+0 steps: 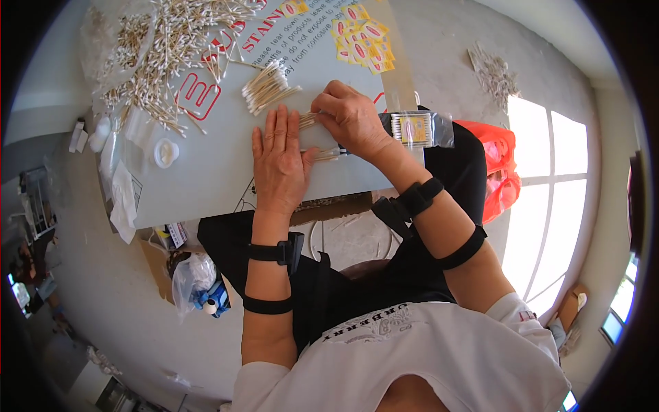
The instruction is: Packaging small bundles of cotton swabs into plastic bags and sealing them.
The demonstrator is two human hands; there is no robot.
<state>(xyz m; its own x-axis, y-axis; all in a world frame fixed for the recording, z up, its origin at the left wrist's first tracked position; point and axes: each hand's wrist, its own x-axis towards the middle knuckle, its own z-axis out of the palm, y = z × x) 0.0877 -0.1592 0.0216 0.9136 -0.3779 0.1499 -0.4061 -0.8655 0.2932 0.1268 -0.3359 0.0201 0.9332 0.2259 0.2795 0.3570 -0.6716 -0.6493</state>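
My left hand [279,165] lies flat on the table, its fingers stretched out beside some cotton swabs [307,120]. The fingertips of my right hand [352,118] are bent and pinched together at the other end of those swabs, and the hand partly hides them. A second small group of swabs [325,155] lies nearer to me, by my left thumb. Just beyond my left fingers rests a loose bundle of swabs [266,89]. Right of my right wrist is a clear packet [412,129] holding swabs and a yellow card, at the table's edge.
A large heap of cotton swabs [161,51] covers the far left of the table [206,165]. Yellow cards [362,47] lie scattered at the far right. A small round white tub [165,152] stands at the left. Red plastic bags [500,168] are beyond my right leg.
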